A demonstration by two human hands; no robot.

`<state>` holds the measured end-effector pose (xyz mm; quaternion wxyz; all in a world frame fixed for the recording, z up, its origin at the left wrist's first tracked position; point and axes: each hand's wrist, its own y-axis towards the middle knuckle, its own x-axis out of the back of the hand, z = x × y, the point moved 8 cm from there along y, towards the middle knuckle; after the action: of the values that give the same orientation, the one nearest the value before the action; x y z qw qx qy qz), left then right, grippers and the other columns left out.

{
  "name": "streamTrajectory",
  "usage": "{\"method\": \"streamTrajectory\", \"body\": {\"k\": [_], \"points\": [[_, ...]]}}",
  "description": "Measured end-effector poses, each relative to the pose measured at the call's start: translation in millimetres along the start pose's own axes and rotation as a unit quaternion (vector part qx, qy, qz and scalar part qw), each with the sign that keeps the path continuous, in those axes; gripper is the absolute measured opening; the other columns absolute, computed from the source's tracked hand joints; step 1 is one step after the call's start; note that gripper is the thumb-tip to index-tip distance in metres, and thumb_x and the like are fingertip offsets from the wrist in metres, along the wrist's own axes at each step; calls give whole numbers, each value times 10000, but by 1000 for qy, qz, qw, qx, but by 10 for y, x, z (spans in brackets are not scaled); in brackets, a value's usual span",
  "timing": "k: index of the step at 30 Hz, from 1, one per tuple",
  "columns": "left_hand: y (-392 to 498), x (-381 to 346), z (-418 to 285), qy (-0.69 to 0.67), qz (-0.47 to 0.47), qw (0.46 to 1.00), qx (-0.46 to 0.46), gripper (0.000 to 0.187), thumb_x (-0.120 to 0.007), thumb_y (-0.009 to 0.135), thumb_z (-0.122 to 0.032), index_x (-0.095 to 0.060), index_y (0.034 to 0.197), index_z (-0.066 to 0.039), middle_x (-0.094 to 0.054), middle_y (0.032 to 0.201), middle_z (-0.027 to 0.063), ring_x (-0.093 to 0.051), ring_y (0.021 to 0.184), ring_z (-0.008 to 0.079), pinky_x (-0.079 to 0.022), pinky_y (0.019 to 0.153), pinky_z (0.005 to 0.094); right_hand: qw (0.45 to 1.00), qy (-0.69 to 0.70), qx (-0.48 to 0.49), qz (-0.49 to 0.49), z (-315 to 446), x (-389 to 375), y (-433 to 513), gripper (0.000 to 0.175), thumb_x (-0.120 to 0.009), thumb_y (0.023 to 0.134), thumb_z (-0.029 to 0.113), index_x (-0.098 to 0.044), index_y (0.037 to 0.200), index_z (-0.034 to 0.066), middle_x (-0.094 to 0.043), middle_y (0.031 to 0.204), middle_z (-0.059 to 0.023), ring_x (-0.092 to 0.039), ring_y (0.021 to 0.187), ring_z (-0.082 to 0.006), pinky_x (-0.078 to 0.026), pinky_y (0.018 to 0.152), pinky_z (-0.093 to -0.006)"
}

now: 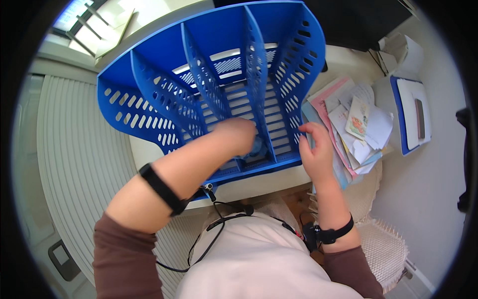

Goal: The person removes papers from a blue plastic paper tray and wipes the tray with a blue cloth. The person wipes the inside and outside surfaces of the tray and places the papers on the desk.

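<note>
In front of me, a blue plastic file rack [227, 35] with slotted dividers stands on a white desk. My left hand [237, 135] reaches down into the second compartment from the right, close to the front rim. Its fingers are mostly hidden and slightly blurred. They hold a crumpled bluish cloth [257, 147], partly visible beneath the hand. My right hand [316, 153] is at the rack's right side wall [298, 71], thumb and forefinger apart with nothing between them. Whether its fingertips touch the wall I cannot tell.
A pile of loose papers and cards [358, 127] lies right of the rack. Beyond it is a blue-edged folder or case [410, 112] with a dark bar on it. A ribbed grey shutter [74, 142] is at left, and a cushioned chair [381, 243] at lower right.
</note>
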<state>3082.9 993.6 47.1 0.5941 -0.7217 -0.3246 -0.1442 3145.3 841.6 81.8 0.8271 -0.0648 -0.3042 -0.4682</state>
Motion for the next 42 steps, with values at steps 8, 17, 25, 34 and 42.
{"method": "streamTrajectory", "body": {"k": [8,17,25,34,42], "points": [[285,165,37,134,51,989,27,240,-621,776,-111,-705,997,-68,-671,1040,96,-635,956,286,-530,745,400,997,-50,67,-2,21,-95,-93,147,-626,703,21,-645,844,60,-582,1046,-113,-515,995,-306,-413,858,-384],[-535,841,-189,193,-208,950,-131,195,-605,751,-22,-713,901,-83,-682,891,125,-628,946,300,-512,784,358,994,-65,75,-40,-80,-141,-107,139,-631,668,5,-646,789,70,-559,1007,-90,-501,950,-291,-410,824,-371],[632,-621,-59,-57,71,996,-11,317,-602,778,-184,-674,1084,-138,-665,1069,113,-623,988,295,-498,819,378,993,-54,86,-65,-72,-131,-94,143,-632,636,21,-639,770,70,-562,972,-91,-508,930,-290,-408,822,-367],[941,-800,59,-137,73,987,43,324,-642,785,-190,-666,1099,-115,-647,1125,113,-610,1045,293,-493,866,384,994,-25,71,-75,-136,-133,-119,156,-635,621,21,-639,768,71,-558,969,-89,-510,929,-289,-413,819,-369],[798,-679,71,-143,65,983,90,328,-637,805,-158,-650,1129,-109,-621,1185,121,-594,1091,299,-484,905,391,993,-24,76,-83,-124,-141,-103,152,-636,614,26,-629,758,73,-555,969,-92,-518,921,-290,-416,818,-371]]}}
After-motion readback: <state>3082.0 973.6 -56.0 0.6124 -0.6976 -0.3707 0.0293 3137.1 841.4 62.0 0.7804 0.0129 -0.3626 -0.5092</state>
